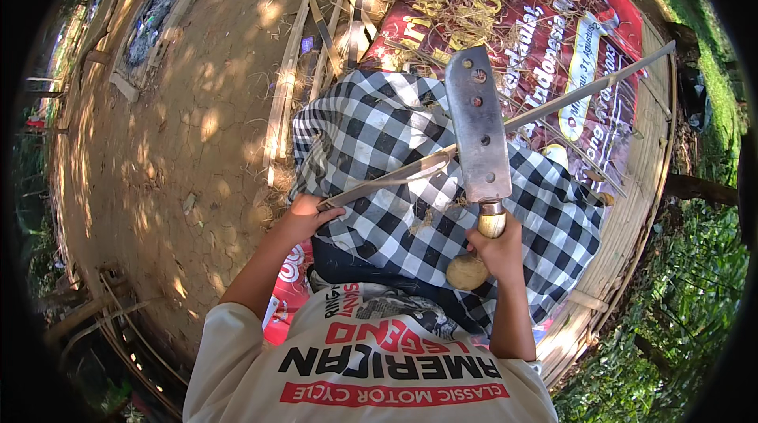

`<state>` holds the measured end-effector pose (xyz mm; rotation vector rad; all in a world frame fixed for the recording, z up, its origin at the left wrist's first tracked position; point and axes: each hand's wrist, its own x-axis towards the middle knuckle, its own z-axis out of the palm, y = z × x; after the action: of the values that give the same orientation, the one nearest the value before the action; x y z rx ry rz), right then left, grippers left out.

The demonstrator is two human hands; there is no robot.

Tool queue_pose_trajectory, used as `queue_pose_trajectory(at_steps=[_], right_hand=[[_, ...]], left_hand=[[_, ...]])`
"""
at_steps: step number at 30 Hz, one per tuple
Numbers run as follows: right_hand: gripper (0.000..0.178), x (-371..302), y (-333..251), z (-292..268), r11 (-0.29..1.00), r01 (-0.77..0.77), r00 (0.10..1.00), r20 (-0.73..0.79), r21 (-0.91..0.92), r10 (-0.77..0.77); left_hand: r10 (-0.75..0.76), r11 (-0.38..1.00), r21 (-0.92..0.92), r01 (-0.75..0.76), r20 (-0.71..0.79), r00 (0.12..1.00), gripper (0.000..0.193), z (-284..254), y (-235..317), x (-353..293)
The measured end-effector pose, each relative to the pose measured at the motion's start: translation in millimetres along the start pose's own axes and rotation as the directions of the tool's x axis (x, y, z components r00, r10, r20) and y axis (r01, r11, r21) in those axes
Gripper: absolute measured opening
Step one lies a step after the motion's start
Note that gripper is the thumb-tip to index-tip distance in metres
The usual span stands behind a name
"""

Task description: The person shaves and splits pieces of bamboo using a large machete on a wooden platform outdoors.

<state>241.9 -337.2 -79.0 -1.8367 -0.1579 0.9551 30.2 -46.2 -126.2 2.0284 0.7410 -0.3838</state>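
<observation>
A broad cleaver [483, 151] with several holes along its steel blade points away from me, upright in the view. My right hand [499, 249] is closed around its light wooden handle, whose round knob end shows below the fist. My left hand [309, 216] grips the near end of a long split bamboo strip [588, 91]. The strip slants from the left hand up to the far right, passing under the blade, which hides its middle. I cannot tell whether blade and strip touch. A black-and-white checked cloth [387, 119] covers my lap beneath both.
A dark red printed banner [545, 36] lies ahead, strewn with curly bamboo shavings [466, 9]. Several bamboo slats [288, 80] lie on the bare earth ground [197, 170] left of the cloth. Bamboo slats edge the platform [632, 218] at right, with green plants beyond.
</observation>
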Motion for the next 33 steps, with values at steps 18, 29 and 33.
queue_pose_trajectory(at_steps=[18, 29, 33], right_hand=[[0.026, -7.0, -8.4, -5.0, 1.0, -0.009, 0.999, 0.035, -0.003, 0.009], [0.027, -6.8, -10.5, 7.8, 0.996, 0.032, 0.999, -0.02, -0.083, -0.034], [0.035, -11.5, -2.3, 29.6, 0.904, 0.201, 0.98, 0.065, -0.377, -0.191]], left_hand=[[-0.006, 0.999, 0.045, 0.006, 0.005, 1.0, 0.027, 7.2, -19.6, 4.2], [0.139, 0.986, -0.075, -0.149, -0.12, 0.983, 0.026, 12.5, -18.3, -2.2], [0.083, 0.996, -0.02, -0.084, -0.058, 0.995, 0.026, 13.0, -26.4, 2.1]])
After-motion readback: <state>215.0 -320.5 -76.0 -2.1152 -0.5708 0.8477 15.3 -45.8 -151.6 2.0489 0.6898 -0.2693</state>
